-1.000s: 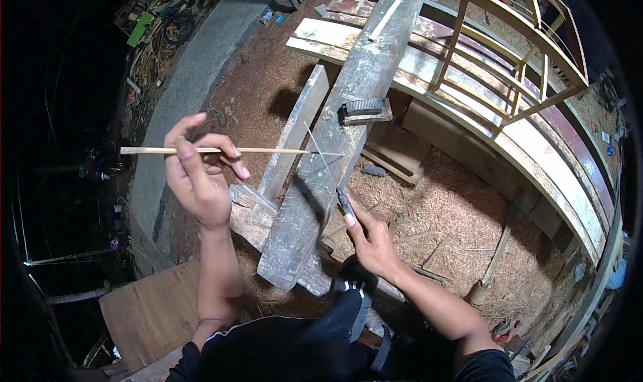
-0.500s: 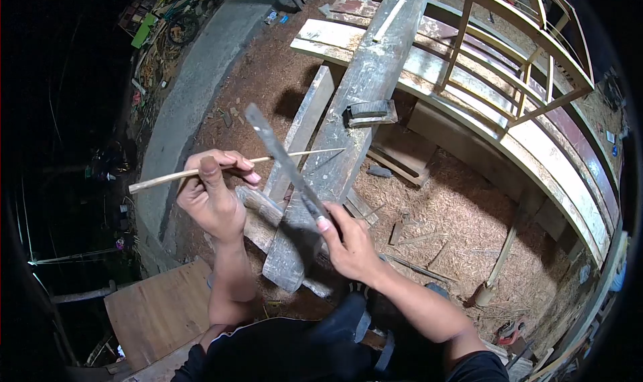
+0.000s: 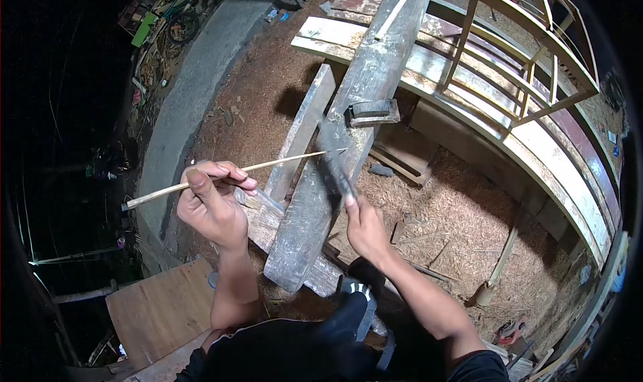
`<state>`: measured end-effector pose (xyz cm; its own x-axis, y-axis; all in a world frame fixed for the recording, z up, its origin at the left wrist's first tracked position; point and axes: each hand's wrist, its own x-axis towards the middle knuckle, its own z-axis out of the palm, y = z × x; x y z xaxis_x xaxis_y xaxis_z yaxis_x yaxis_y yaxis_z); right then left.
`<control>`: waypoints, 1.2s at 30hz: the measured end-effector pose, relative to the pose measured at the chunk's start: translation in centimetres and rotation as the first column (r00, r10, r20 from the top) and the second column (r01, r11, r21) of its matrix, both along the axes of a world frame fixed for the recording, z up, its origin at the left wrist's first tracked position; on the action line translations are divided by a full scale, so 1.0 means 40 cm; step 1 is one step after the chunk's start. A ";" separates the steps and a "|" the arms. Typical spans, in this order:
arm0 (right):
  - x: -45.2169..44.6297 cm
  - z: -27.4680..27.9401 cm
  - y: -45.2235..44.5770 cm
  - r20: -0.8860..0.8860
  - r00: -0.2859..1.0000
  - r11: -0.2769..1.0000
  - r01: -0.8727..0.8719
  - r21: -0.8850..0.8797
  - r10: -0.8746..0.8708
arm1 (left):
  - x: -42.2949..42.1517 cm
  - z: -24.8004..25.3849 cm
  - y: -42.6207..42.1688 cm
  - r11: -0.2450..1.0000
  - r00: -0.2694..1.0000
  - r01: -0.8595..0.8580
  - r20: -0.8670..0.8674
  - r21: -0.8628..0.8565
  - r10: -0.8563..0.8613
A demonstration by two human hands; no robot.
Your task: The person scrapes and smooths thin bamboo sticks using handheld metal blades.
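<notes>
My left hand (image 3: 218, 214) is closed round a thin wooden stick (image 3: 281, 161), pinching it between thumb and fingers. Its thick end sticks out to the left, and the tapered end points right over the worn plank (image 3: 298, 241). In my right hand (image 3: 370, 231) is a long, flat knife (image 3: 331, 147), gripped at the handle and pointing up and away. The blade is smeared by motion and crosses near the stick's thin tip; I cannot tell whether they touch. A block with a dark ridged top (image 3: 372, 110) rests on the plank beyond.
A slatted wooden frame (image 3: 522, 74) stands on the pale boards (image 3: 462, 107) at right. Wood shavings (image 3: 442, 201) cover the ground. A plywood sheet (image 3: 157, 308) lies at lower left, and a light wooden strip (image 3: 392, 17) lies on the plank's far end.
My right hand with the knife has moved right and slightly down, the blade swinging toward the stick's thin end. The stick's thick end has dipped a little in my left hand.
</notes>
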<state>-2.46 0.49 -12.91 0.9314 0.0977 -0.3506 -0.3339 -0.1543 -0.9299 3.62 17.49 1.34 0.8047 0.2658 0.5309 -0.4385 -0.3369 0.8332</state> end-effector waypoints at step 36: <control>-0.012 -0.011 0.014 0.021 0.999 0.997 0.030 0.064 -0.031 | 0.003 -0.007 -0.009 0.989 1.000 -0.025 -0.008 -0.143 0.024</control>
